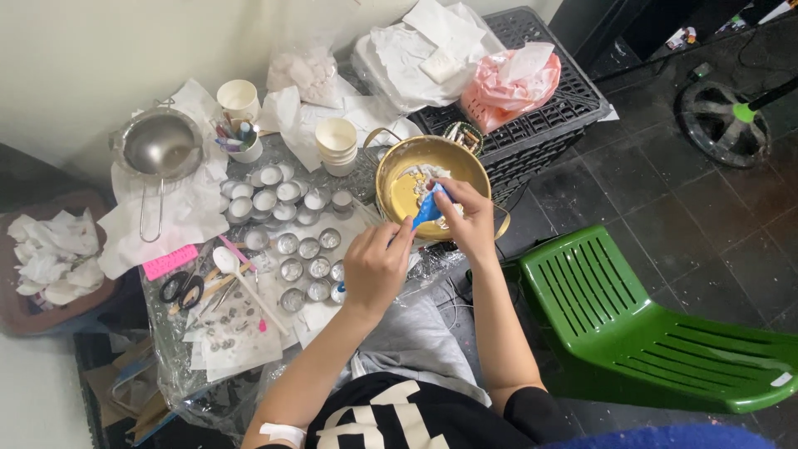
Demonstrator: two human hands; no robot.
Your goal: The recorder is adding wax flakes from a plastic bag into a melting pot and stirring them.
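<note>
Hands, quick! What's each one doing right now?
Left hand: curled, fingertips at the rim of the gold pot; a grip cannot be told.
Right hand: closed on a blue tool inside the pot.
</note>
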